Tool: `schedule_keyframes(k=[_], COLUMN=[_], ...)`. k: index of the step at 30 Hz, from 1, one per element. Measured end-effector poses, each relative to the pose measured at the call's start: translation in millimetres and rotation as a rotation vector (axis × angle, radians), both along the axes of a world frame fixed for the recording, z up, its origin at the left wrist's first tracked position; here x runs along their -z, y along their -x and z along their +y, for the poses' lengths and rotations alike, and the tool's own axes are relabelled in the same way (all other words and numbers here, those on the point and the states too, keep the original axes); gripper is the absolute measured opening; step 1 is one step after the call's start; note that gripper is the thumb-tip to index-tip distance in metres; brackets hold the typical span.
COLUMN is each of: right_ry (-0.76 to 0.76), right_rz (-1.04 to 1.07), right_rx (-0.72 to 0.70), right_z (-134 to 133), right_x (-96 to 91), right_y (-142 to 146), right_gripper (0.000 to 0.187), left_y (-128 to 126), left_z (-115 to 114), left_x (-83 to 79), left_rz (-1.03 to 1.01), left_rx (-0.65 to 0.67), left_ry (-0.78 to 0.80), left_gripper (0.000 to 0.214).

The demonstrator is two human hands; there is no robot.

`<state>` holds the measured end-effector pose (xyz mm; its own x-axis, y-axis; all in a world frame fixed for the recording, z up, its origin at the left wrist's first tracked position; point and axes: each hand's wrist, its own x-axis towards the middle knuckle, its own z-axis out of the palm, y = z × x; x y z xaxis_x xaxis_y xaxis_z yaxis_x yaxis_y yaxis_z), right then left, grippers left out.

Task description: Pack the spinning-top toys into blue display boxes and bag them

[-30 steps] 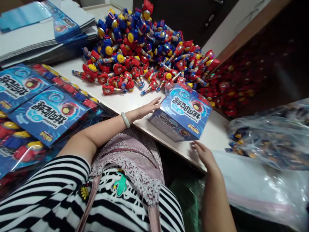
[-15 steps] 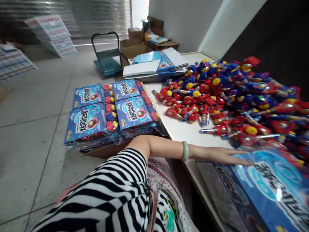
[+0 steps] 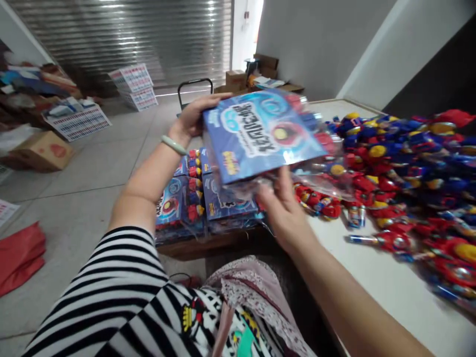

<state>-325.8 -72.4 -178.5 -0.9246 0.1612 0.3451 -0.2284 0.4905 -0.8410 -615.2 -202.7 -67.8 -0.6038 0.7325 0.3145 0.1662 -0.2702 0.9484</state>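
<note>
Both my hands hold up a blue printed display box (image 3: pixel 256 134) in clear plastic wrap, with red and blue toys showing along its right side. My left hand (image 3: pixel 193 116), with a pale green bangle above the wrist, grips the box's far left corner. At the near edge my right hand (image 3: pixel 284 210) has its thumb and fingers on the wrapped underside; part of that grip is hidden. Below the lifted box sit more wrapped boxes (image 3: pixel 173 201) of the same kind, side by side, partly covered by it.
A heap of red and blue wrapped toys (image 3: pixel 401 163) covers much of the white table (image 3: pixel 345 277) to the right. Cartons (image 3: pixel 236 78) and a trolley handle (image 3: pixel 195 82) stand behind. On the floor at left are a cardboard box (image 3: pixel 48 151) and a red cloth or bag (image 3: pixel 22 258).
The box at lower right has been lifted and carried left, over the stacked boxes. My right hand has come into view. My view has turned left.
</note>
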Motion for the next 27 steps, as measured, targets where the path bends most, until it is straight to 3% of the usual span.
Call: schedule_keyframes(k=[3, 7, 12, 17, 20, 22, 25, 27], right_ry=[0.184, 0.281, 0.262, 0.15, 0.115, 0.098, 0.103, 0.121], right_rz=[-0.078, -0.376, -0.48, -0.446, -0.413, -0.376, -0.195, -0.103], right_rx=[-0.049, -0.128, -0.096, -0.102, -0.148, -0.192, -0.276, -0.192], right_z=[-44.0, -80.0, -79.1, -58.7, -45.9, -32.5, 4.7, 42.6], right_x=[1.9, 18.3, 33.2, 37.3, 40.8, 43.3, 53.2, 69.5], right_y=[70.3, 122.2, 134.9, 131.7, 119.2, 100.2, 58.5, 27.0], right_gripper=[0.099, 0.112, 0.108, 0.095, 0.085, 0.077, 0.05, 0.035], left_y=[57.0, 110.0, 144.0, 156.5, 158.6, 158.0, 150.3, 136.4], left_z=[-30.8, -43.2, -23.8, -10.6, -21.5, -30.7, -25.8, 2.2], left_x=[19.0, 65.1, 120.5, 144.0, 137.5, 119.7, 67.9, 21.1], left_rz=[-0.035, -0.121, -0.217, -0.216, -0.195, -0.175, 0.0, 0.196], left_rx=[-0.254, -0.417, -0.484, -0.489, -0.475, -0.442, -0.428, -0.415], left_ry=[0.084, 0.175, 0.16, 0.151, 0.232, 0.282, 0.241, 0.195], left_gripper=[0.032, 0.028, 0.019, 0.026, 0.037, 0.045, 0.039, 0.021])
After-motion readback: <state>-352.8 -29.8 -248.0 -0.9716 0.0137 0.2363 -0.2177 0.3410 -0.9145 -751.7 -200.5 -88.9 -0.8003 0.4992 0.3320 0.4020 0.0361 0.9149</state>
